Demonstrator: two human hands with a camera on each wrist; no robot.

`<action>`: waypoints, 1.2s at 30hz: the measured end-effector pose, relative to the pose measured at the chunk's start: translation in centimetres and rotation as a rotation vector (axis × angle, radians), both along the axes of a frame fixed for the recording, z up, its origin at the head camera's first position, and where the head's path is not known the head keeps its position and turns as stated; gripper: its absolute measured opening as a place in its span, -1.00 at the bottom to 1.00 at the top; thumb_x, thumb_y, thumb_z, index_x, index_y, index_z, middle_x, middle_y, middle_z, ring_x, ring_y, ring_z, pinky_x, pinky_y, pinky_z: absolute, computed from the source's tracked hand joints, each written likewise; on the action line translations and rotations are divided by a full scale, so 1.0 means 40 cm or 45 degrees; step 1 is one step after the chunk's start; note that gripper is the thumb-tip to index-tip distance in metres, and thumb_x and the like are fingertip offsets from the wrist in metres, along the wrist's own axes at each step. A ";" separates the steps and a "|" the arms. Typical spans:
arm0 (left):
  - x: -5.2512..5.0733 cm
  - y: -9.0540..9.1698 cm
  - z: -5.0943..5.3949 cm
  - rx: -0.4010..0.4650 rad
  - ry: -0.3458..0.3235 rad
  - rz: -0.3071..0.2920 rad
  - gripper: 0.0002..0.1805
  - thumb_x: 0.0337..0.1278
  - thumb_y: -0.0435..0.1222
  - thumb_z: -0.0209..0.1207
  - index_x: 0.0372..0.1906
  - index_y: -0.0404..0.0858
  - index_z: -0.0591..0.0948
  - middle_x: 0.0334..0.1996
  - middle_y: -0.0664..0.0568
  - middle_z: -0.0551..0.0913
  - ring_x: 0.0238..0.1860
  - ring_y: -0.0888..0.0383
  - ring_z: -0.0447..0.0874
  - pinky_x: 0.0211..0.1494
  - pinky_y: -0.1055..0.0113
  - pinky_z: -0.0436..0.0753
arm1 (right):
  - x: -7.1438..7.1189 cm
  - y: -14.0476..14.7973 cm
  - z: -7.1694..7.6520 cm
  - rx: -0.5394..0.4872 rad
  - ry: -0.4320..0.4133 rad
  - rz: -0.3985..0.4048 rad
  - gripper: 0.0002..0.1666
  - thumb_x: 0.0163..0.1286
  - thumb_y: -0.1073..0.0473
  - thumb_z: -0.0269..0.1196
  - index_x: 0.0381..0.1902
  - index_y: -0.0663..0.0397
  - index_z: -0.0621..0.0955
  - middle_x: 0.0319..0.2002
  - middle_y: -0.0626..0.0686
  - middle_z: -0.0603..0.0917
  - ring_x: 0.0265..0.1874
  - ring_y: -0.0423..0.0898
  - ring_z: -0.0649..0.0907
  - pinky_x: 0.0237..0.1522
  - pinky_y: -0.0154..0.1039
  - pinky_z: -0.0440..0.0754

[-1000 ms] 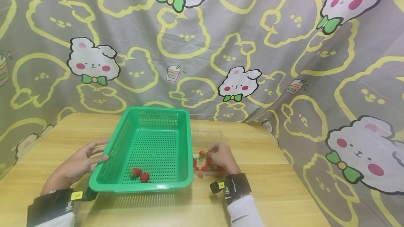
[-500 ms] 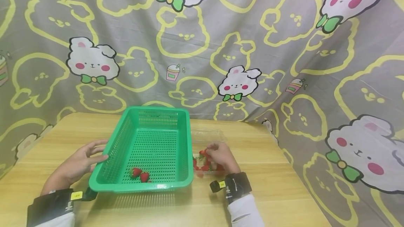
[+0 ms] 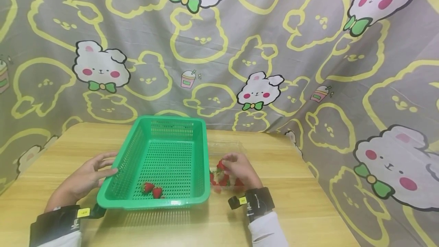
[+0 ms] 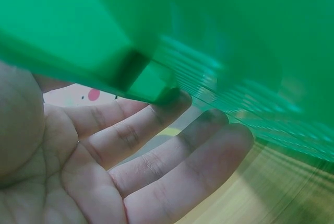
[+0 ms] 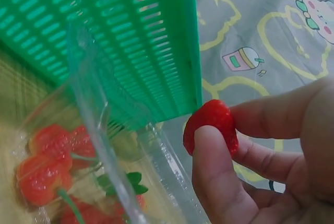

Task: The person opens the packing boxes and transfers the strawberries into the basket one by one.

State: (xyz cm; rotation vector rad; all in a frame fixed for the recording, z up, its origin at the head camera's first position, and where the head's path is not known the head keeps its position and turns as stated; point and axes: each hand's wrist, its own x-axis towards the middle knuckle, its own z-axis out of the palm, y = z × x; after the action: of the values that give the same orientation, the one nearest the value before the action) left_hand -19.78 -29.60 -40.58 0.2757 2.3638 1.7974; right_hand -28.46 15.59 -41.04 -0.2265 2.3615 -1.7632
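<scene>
Red strawberry, partly covered by pinching right hand, clear box faint

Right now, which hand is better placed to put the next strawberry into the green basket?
Probably the right hand: it pinches a strawberry just beside the green basket. The left hand holds no fruit and touches the basket's opposite side.
</scene>
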 end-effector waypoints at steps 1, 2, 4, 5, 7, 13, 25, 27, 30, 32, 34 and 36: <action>0.000 0.000 0.000 -0.002 0.003 0.001 -0.27 0.40 -0.33 0.05 0.43 -0.50 -0.08 0.37 -0.56 -0.06 0.30 -0.54 0.00 0.08 -0.53 0.14 | 0.002 -0.001 0.003 -0.005 0.009 0.007 -0.68 0.35 0.35 0.20 0.02 0.43 0.54 -0.08 0.22 0.62 -0.23 -0.02 0.66 -0.18 -0.16 0.68; 0.000 0.000 -0.001 -0.002 0.007 0.002 -0.27 0.40 -0.33 0.05 0.43 -0.50 -0.08 0.37 -0.56 -0.05 0.30 -0.53 0.02 0.08 -0.53 0.15 | 0.003 -0.002 0.005 -0.014 0.013 0.012 -0.69 0.35 0.35 0.20 0.01 0.43 0.54 -0.09 0.22 0.62 -0.24 -0.02 0.66 -0.18 -0.15 0.68; 0.000 0.000 -0.001 -0.005 0.008 0.003 -0.27 0.40 -0.33 0.05 0.43 -0.50 -0.07 0.37 -0.56 -0.04 0.29 -0.51 0.04 0.08 -0.53 0.16 | 0.006 -0.004 0.010 -0.036 0.019 0.028 -0.69 0.35 0.35 0.20 0.01 0.44 0.53 -0.10 0.23 0.62 -0.27 -0.02 0.67 -0.19 -0.15 0.68; 0.000 0.000 -0.001 -0.008 0.008 0.002 -0.26 0.40 -0.33 0.05 0.44 -0.50 -0.07 0.37 -0.56 -0.04 0.29 -0.52 0.05 0.07 -0.53 0.17 | 0.008 -0.006 0.014 -0.047 0.019 0.035 -0.69 0.35 0.35 0.20 0.01 0.44 0.53 -0.10 0.22 0.62 -0.28 -0.01 0.67 -0.20 -0.15 0.68; 0.000 0.000 -0.001 -0.007 0.006 0.002 -0.26 0.40 -0.33 0.05 0.44 -0.50 -0.08 0.37 -0.55 -0.04 0.29 -0.51 0.05 0.08 -0.53 0.18 | 0.011 -0.008 0.018 -0.080 0.014 0.048 -0.69 0.35 0.35 0.20 0.00 0.44 0.53 -0.11 0.21 0.62 -0.28 -0.01 0.67 -0.21 -0.17 0.68; 0.001 0.001 0.001 0.005 0.004 -0.007 -0.26 0.41 -0.33 0.05 0.44 -0.49 -0.08 0.37 -0.55 -0.05 0.30 -0.52 0.02 0.08 -0.49 0.24 | 0.023 -0.016 0.029 -0.176 -0.022 0.116 -0.64 0.37 0.34 0.20 0.06 0.46 0.48 -0.07 0.22 0.59 -0.24 -0.06 0.64 -0.15 -0.22 0.66; 0.000 0.006 0.000 0.016 0.032 0.001 -0.28 0.41 -0.33 0.05 0.44 -0.49 -0.05 0.36 -0.54 0.02 0.27 -0.40 0.17 0.06 -0.24 0.50 | 0.039 -0.040 0.047 -0.274 -0.064 0.183 -0.71 0.35 0.39 0.18 0.00 0.43 0.50 -0.17 0.12 0.58 -0.31 -0.10 0.63 -0.21 -0.28 0.66; 0.000 0.006 0.000 0.018 0.033 0.002 -0.28 0.41 -0.33 0.05 0.44 -0.49 -0.05 0.36 -0.54 0.03 0.27 -0.38 0.18 0.05 -0.21 0.52 | 0.043 -0.044 0.050 -0.277 -0.071 0.188 -0.71 0.34 0.39 0.19 0.00 0.43 0.50 -0.17 0.13 0.58 -0.31 -0.10 0.64 -0.21 -0.28 0.66; 0.001 0.007 0.000 0.010 0.033 0.002 -0.28 0.41 -0.32 0.05 0.44 -0.49 -0.05 0.35 -0.54 0.03 0.27 -0.40 0.16 0.06 -0.25 0.50 | 0.049 -0.050 0.056 -0.284 -0.068 0.199 -0.69 0.34 0.38 0.20 0.01 0.44 0.49 -0.16 0.15 0.59 -0.32 -0.11 0.65 -0.21 -0.28 0.66; 0.002 0.007 0.000 0.009 0.035 0.003 -0.28 0.41 -0.32 0.05 0.44 -0.49 -0.05 0.35 -0.54 0.03 0.27 -0.41 0.16 0.06 -0.27 0.48 | 0.053 -0.054 0.060 -0.285 -0.060 0.199 -0.69 0.34 0.37 0.21 0.01 0.43 0.50 -0.15 0.16 0.58 -0.32 -0.11 0.65 -0.22 -0.29 0.66; 0.003 0.006 0.002 0.006 0.038 0.003 -0.28 0.41 -0.32 0.05 0.44 -0.49 -0.05 0.35 -0.54 0.03 0.27 -0.42 0.16 0.06 -0.29 0.47 | 0.057 -0.058 0.064 -0.278 -0.045 0.202 -0.70 0.33 0.38 0.21 0.00 0.43 0.51 -0.14 0.17 0.58 -0.34 -0.11 0.65 -0.23 -0.28 0.67; 0.003 0.006 0.002 0.006 0.040 0.003 -0.28 0.41 -0.33 0.05 0.44 -0.49 -0.05 0.35 -0.54 0.03 0.27 -0.43 0.16 0.06 -0.32 0.45 | 0.062 -0.063 0.069 -0.268 -0.034 0.207 -0.72 0.33 0.38 0.22 -0.02 0.41 0.52 -0.15 0.17 0.59 -0.36 -0.11 0.65 -0.24 -0.28 0.67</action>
State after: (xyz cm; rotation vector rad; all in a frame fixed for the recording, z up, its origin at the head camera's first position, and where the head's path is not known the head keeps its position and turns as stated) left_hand -19.64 -29.36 -40.48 0.3041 2.3824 1.8128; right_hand -25.98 13.08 -38.28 -0.4090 2.0736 -1.9198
